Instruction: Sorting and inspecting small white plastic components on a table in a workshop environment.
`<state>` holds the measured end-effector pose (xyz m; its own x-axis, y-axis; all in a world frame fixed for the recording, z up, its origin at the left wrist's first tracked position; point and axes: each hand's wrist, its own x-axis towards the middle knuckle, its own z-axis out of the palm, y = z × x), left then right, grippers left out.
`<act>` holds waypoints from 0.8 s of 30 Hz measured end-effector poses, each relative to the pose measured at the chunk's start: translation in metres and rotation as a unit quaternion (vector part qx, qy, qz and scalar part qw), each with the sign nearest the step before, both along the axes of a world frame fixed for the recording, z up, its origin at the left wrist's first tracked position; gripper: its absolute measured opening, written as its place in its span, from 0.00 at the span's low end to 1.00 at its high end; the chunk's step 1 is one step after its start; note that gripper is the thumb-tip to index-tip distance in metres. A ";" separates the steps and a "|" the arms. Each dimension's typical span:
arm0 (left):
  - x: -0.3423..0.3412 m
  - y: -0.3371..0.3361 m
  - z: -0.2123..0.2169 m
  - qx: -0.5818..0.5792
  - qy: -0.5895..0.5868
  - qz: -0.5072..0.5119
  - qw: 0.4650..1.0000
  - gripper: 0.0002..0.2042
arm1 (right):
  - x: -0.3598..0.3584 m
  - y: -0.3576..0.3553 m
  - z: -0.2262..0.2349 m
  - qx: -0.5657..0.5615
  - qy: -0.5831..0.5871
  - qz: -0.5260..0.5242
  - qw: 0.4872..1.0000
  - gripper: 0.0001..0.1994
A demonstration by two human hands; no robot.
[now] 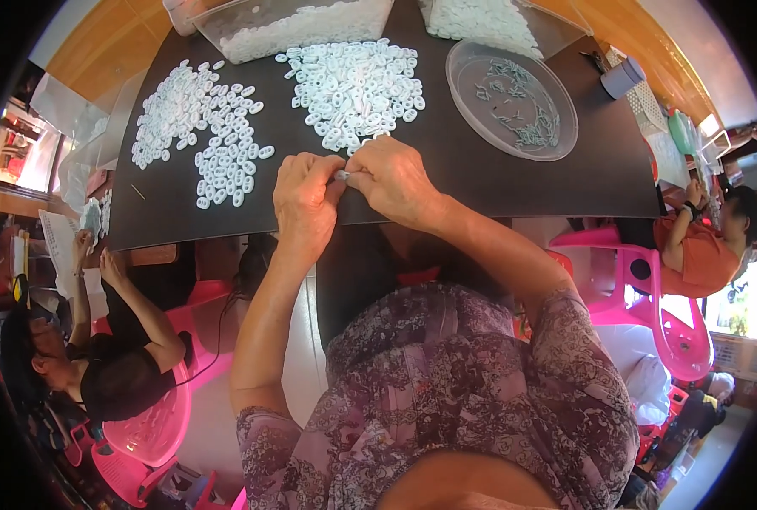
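My left hand (pixel 304 197) and my right hand (pixel 393 180) meet fingertip to fingertip over the front edge of a black table (pixel 498 174). Between the fingertips both hands pinch one small white plastic piece (pixel 342 175). Just beyond the hands lies a big heap of small white oval rings (pixel 357 85). A second, looser spread of the same rings (pixel 204 127) lies to the left. Most of the pinched piece is hidden by my fingers.
A clear round plastic plate (pixel 512 98) with several thin dark bits sits at the right. Two clear trays of white pieces (pixel 298 25) stand at the far edge. A seated person (pixel 98 357) is at the lower left, another (pixel 706 246) at the right, both on pink chairs.
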<state>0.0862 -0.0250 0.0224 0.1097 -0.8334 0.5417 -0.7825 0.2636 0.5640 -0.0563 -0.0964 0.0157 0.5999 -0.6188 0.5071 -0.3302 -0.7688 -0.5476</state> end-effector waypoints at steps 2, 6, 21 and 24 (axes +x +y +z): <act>0.001 0.001 0.002 0.002 0.010 -0.003 1.000 0.14 | -0.001 0.001 0.002 0.030 -0.008 0.008 0.999 0.03; 0.005 0.000 0.006 0.053 0.097 -0.010 0.994 0.10 | -0.008 -0.001 0.007 0.105 0.008 -0.014 0.994 0.05; 0.007 -0.016 0.005 -0.036 -0.091 0.034 0.995 0.10 | -0.020 0.004 0.017 0.223 -0.064 -0.029 0.972 0.07; 0.008 -0.015 0.005 -0.039 -0.112 0.025 0.993 0.11 | -0.021 0.005 0.023 0.256 -0.066 -0.032 0.964 0.06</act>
<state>0.0939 -0.0405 0.0277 0.0191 -0.7848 0.6195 -0.8997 0.2568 0.3531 -0.0775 -0.0916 0.0385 0.5041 -0.8414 0.1948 -0.2689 -0.3673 -0.8904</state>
